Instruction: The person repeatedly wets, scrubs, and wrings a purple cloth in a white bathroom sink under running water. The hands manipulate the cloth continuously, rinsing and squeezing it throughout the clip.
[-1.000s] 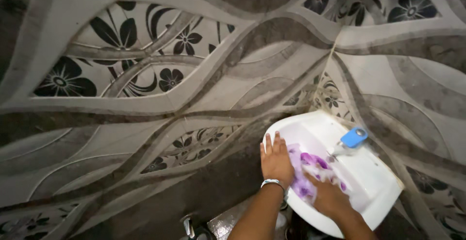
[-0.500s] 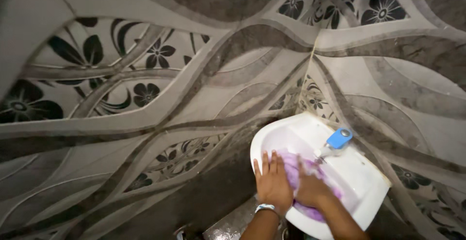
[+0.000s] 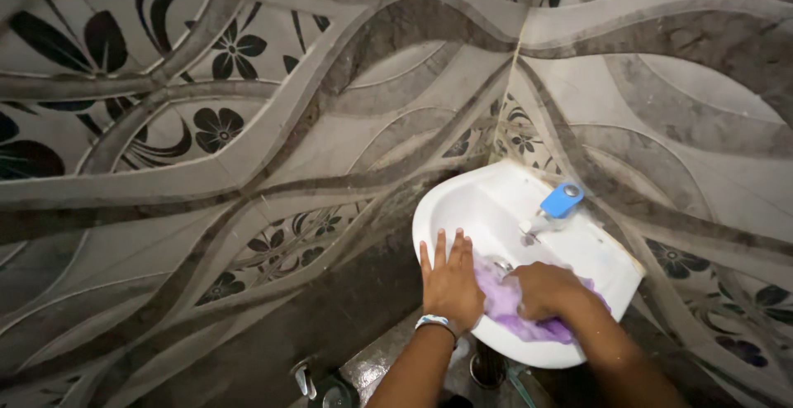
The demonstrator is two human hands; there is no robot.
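- Since the purple cloth [image 3: 504, 305] looks wet and limp, it should handle soft, heavy, slippery.
- Right hand [image 3: 541, 291]: grip closed on a bunched fold.
- Left hand [image 3: 450, 280]: flat, fingers spread, pressing the cloth's edge in the white sink [image 3: 462, 206].

A: Access to the white ceramic corner basin [image 3: 462, 201]?

B: Restricted. 2 patterned grey tiled walls [image 3: 248, 177] close it in behind and to each side, so entry is from the front only.

A: Obstructions inside?

B: The tap with the blue lever handle [image 3: 555, 206] stands on the rear rim. The left hand [image 3: 450, 280], the right hand [image 3: 541, 288] and a purple cloth [image 3: 512, 309] fill the front half. The rear bowl is open.
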